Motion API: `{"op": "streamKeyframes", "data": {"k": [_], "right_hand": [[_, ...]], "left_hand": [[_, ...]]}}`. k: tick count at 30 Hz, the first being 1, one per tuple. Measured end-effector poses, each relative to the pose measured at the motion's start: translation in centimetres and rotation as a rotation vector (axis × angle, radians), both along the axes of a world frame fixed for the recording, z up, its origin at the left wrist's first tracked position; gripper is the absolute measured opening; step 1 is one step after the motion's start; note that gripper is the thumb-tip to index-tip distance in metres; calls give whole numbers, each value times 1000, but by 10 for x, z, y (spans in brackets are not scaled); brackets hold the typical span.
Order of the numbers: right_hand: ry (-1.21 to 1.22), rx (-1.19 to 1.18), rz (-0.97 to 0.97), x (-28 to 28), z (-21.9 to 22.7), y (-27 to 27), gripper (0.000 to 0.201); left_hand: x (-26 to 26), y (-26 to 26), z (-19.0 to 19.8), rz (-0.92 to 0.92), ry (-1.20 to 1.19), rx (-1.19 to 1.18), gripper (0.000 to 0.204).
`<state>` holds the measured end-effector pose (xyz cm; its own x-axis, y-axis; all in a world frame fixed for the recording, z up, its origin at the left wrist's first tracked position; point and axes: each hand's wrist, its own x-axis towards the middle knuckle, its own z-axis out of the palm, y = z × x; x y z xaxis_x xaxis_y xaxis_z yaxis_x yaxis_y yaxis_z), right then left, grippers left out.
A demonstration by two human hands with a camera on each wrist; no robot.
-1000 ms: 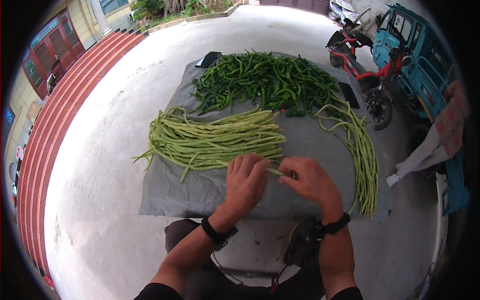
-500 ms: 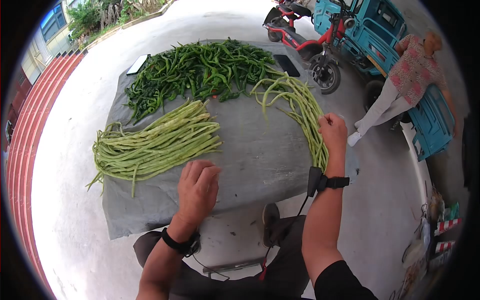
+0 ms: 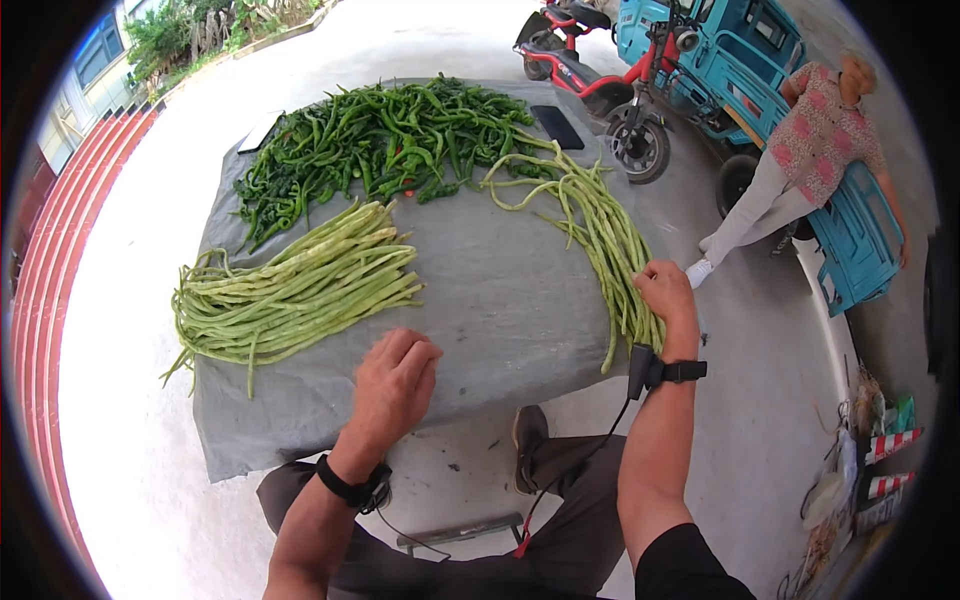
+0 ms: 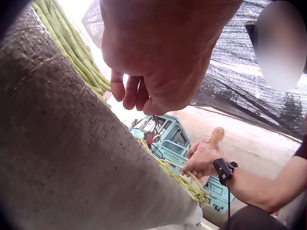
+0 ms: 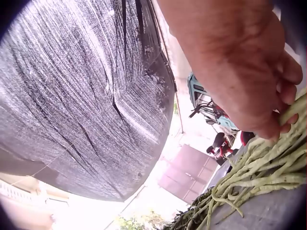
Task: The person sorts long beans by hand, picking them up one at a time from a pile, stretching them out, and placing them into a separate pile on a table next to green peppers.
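My right hand (image 3: 667, 290) is over the right-hand bunch of long green beans (image 3: 600, 235), its thumb and fingers pinching a long bean (image 5: 293, 111) at the bunch's edge. The left wrist view also catches this right hand (image 4: 199, 165) at the beans. My left hand (image 3: 395, 375) hangs over the near part of the grey sheet (image 3: 500, 330), fingers loosely bent and holding nothing. Beyond it, to the left, lies a thicker bunch of long beans (image 3: 300, 285), its stems roughly lined up toward the right.
A heap of green chili peppers (image 3: 390, 140) covers the sheet's far side, between a white phone (image 3: 260, 132) and a black phone (image 3: 557, 127). Past the right edge stand a red electric bike (image 3: 610, 85), a teal three-wheeler (image 3: 740, 75) and a person (image 3: 810, 150). Red steps (image 3: 75, 260) rise at left.
My hands were together over a bean beside the left bunch; they parted. The right hand went right to the other bunch, the left drew back empty. The head view turned right.
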<state>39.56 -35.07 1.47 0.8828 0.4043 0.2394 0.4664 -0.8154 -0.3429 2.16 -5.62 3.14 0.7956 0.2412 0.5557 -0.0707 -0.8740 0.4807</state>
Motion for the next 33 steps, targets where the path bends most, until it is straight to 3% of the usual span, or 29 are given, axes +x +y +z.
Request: {"op": "streamKeyframes", "data": {"k": [4, 9, 14, 19, 22, 33], "right_hand": [[111, -12, 65, 8, -7, -6, 34], [54, 32, 37, 11, 5, 5, 32], [76, 126, 90, -11, 23, 38, 30], [152, 160, 278, -48, 41, 77, 24], [216, 160, 360, -63, 48, 93, 23], [313, 162, 458, -86, 55, 118, 22]], "left_hand": [[-4, 2, -7, 1, 41, 23, 16], [-7, 13, -13, 35, 26, 71, 14], [-21, 51, 2, 333, 22, 68, 14], [-56, 102, 13, 693, 23, 115, 17], [-77, 122, 18, 799, 66, 168, 19], [-88, 129, 14, 821, 244, 106, 24]]}}
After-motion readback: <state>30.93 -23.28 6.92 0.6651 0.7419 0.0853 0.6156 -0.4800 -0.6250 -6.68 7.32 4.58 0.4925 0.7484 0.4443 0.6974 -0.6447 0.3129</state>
